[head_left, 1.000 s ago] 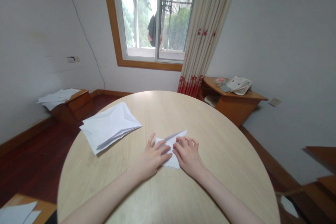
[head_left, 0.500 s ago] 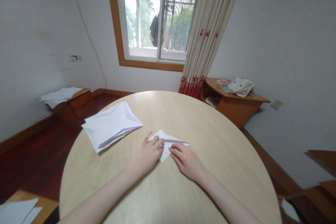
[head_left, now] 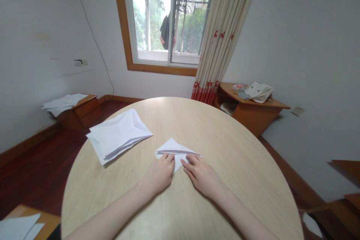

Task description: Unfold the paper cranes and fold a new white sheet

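A small folded white paper [head_left: 172, 145] lies on the round table in front of me, with its peak pointing away and a long raised fold across its middle. My left hand [head_left: 161, 170] is on its near left side, the fingers bent and pressed together at the fold's edge; the thumb is mostly hidden. On the right side, my right hand [head_left: 201, 170] holds the paper down with bent fingers, its fingertips by the centre and the thumb tucked nearer to me. Between the two hands the paper's lower tip shows.
A stack of white paper sheets [head_left: 120, 133] lies on the left of the round table [head_left: 219, 131]. Beyond stand a corner shelf [head_left: 253, 116] with a cloth bag [head_left: 259, 92], a curtain [head_left: 225, 33], and a low cabinet [head_left: 88, 110] with papers on top.
My left hand has drawn back toward me, and its raised, spread fingers have come together on the paper's near edge. The left part of the fold now shows. My right hand has barely moved.
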A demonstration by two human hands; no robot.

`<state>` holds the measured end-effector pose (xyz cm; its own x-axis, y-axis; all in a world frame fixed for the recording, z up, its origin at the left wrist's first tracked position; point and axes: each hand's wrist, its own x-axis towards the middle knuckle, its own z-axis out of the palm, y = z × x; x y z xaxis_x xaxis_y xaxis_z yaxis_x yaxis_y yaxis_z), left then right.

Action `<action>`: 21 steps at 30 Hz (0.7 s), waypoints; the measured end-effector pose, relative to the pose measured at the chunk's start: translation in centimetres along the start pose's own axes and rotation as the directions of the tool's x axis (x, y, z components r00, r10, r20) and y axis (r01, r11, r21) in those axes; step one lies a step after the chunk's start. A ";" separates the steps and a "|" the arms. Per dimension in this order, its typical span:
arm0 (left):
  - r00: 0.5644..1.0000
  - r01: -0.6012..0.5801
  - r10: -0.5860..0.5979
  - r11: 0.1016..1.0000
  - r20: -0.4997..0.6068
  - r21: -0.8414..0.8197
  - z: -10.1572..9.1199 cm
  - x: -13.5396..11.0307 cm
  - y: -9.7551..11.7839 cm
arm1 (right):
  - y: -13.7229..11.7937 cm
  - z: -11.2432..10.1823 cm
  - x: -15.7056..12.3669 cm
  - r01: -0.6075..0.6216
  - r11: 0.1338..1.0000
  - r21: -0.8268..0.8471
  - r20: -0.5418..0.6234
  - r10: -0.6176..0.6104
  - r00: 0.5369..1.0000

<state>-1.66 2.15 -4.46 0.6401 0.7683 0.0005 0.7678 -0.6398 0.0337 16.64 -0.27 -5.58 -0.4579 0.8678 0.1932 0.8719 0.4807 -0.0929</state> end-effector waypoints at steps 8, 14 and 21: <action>0.985 0.165 -0.167 0.985 0.050 0.044 -1.2 -0.4 1.0 | -0.6 -0.3 -0.3 -0.098 0.981 -0.167 0.088 0.114 0.990; 0.985 0.167 -0.169 0.985 0.038 0.045 -1.4 -0.6 1.0 | 0.1 0.5 -0.2 -0.122 0.963 -0.241 0.034 0.135 0.990; 0.994 0.113 -0.114 0.993 0.004 0.043 -1.6 -0.6 0.5 | 0.5 0.9 0.0 -0.100 0.964 -0.247 -0.128 0.070 0.989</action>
<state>-1.66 1.39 -2.89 0.5489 0.8359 -0.0071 0.8358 -0.5489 -0.0097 16.91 0.04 -6.47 -0.3700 0.8760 0.3094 0.9290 0.3455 0.1328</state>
